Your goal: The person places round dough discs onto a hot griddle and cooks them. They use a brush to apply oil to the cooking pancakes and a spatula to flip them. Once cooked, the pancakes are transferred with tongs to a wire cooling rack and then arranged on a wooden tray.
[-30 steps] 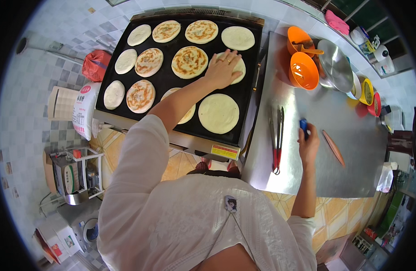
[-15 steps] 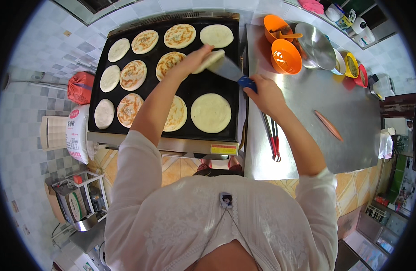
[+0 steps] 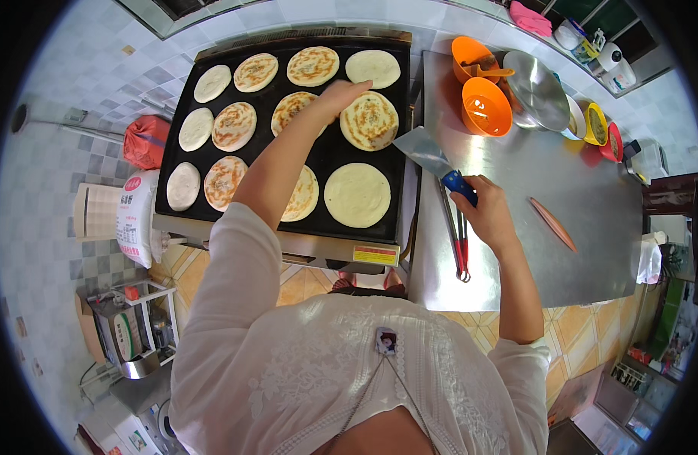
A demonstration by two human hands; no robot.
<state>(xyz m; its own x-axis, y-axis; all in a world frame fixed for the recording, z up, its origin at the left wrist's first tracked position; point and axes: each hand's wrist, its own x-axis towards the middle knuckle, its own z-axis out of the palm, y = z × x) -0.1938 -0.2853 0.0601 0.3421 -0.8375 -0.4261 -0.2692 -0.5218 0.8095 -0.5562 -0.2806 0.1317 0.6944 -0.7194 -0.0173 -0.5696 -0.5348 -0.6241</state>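
Observation:
My right hand (image 3: 488, 208) is wrapped round the blue handle of a wide-bladed metal spatula (image 3: 425, 151). The blade hangs over the right edge of the black griddle (image 3: 277, 225), touching no bread. My left hand (image 3: 344, 97) is stretched over the griddle with its fingers out and nothing visible in them. Just right of and below those fingers lies a flatbread (image 3: 369, 123) with its browned, speckled side up. Behind it sits a pale flatbread (image 3: 372, 67), and in front a larger pale one (image 3: 357, 195). My left forearm partly covers browned flatbreads (image 3: 301, 197) in the neighbouring column.
Several more rounds, such as a browned one (image 3: 234, 127), lie to the left. On the steel table (image 3: 516, 258) are red-handled tongs (image 3: 460, 243), a thin wooden rolling pin (image 3: 553, 224), orange bowls (image 3: 486, 106) and a large metal bowl (image 3: 537, 91). A white sack (image 3: 134, 220) stands left of the griddle.
The flatbread lifted between my left hand and the spatula has turned over and now lies browned side up. The spatula has drawn back right and toward me, off the bread.

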